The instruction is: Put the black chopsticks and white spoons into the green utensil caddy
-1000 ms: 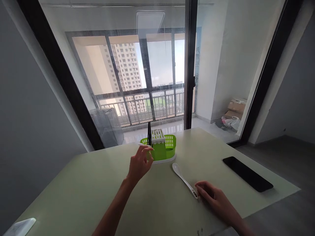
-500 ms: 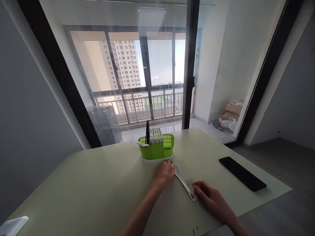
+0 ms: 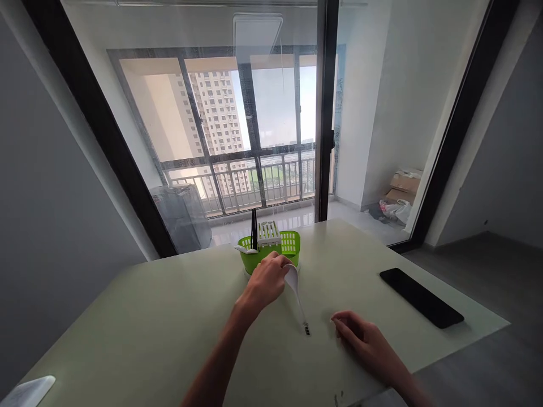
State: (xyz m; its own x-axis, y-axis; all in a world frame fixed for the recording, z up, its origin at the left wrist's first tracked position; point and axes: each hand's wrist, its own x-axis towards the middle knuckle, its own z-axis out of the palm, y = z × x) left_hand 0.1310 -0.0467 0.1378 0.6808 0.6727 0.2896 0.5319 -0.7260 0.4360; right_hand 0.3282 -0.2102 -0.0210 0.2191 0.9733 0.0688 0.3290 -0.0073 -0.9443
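Observation:
My left hand [image 3: 268, 278] is closed on the bowl end of a white spoon [image 3: 297, 291], just in front of a green utensil basket [image 3: 250, 260]. The spoon's handle slants down toward me and ends in a dark printed mark. In the basket stand black chopsticks [image 3: 254, 229], and another white spoon [image 3: 245, 249] lies over its left rim. A white slotted piece [image 3: 268, 232] tops the basket's middle. My right hand [image 3: 360, 338] rests on the table to the right of the spoon handle, fingers curled together; whether anything is in them is hidden.
A black, flat, long object [image 3: 419, 297] lies on the right of the pale table [image 3: 169, 316]. A white object [image 3: 36, 390] shows at the near left edge. Behind the table is a glass sliding door with a dark frame [image 3: 324, 113].
My left hand has lifted the spoon's bowl end and moved it up and left toward the basket. The spoon handle has left my right hand's side. My right hand stays nearly still.

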